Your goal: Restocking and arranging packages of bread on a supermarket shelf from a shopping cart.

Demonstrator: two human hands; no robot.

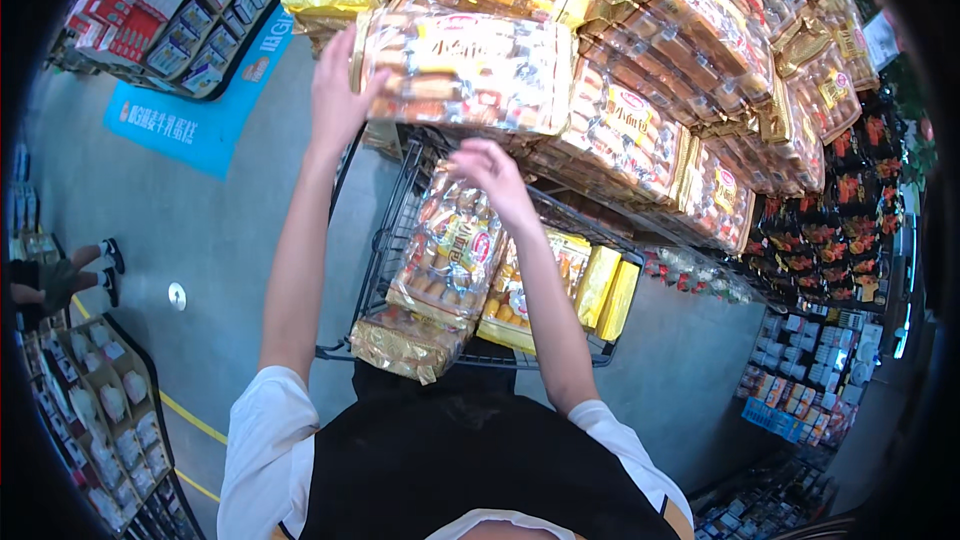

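My left hand (338, 90) is at the left end of a large clear-and-gold bag of small breads (465, 70) on the front of the display pile. Its fingers are stretched up along the bag's end, with the thumb spread over the front face. Lower and to the right, my right hand (488, 172) hovers with loosely bent, parted fingers and nothing in them. Beneath it, a bag of small breads (455, 250) lies in a black wire cart (385, 230). A gold-wrapped bag (408, 342) sits at the cart's near left corner.
Yellow packages (610, 305) fill the cart's right side. More bread bags (635, 130) are stacked high at the right. Shelves (105, 380) stand at the left, near a person's legs (95, 265). A blue floor-level panel (175, 125) edges the upper-left display.
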